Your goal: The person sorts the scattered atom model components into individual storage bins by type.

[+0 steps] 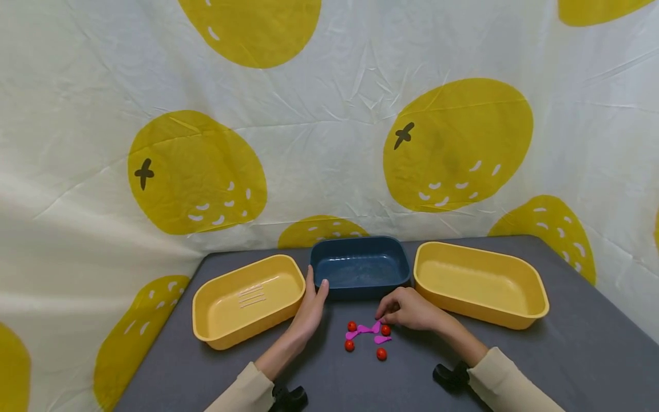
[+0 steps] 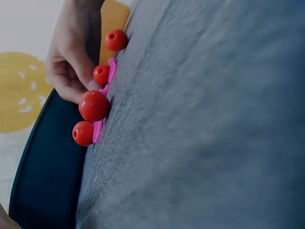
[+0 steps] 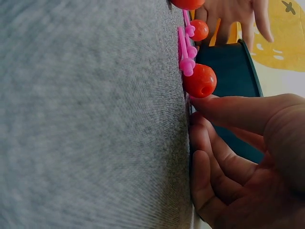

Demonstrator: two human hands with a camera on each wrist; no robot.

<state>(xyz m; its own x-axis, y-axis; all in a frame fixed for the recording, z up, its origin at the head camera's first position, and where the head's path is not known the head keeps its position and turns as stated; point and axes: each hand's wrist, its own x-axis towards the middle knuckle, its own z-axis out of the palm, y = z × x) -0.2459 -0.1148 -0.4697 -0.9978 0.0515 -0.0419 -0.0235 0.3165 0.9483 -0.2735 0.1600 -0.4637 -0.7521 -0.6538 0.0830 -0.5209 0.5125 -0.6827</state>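
My right hand [image 1: 409,309] is low over the table, and its thumb and fingertips pinch the end of a pink teardrop-shaped plastic piece [image 1: 377,327]. Several other pink pieces [image 1: 382,339] lie around it, among several red beads [image 1: 381,354] with holes. One red bead [image 3: 200,81] sits right beside the right thumb in the right wrist view; the fingers mostly cover the pinched piece there. My left hand [image 1: 309,309] rests against the left front corner of a dark blue bin [image 1: 360,293], fingers extended along its side and thumb at its front.
A yellow bin [image 1: 216,341] on the left holds several thin pale sticks [image 1: 251,296]. Another yellow bin [image 1: 484,312] stands on the right. All three bins line the back of the grey table [image 1: 340,389], before a fruit-patterned cloth [image 1: 329,171].
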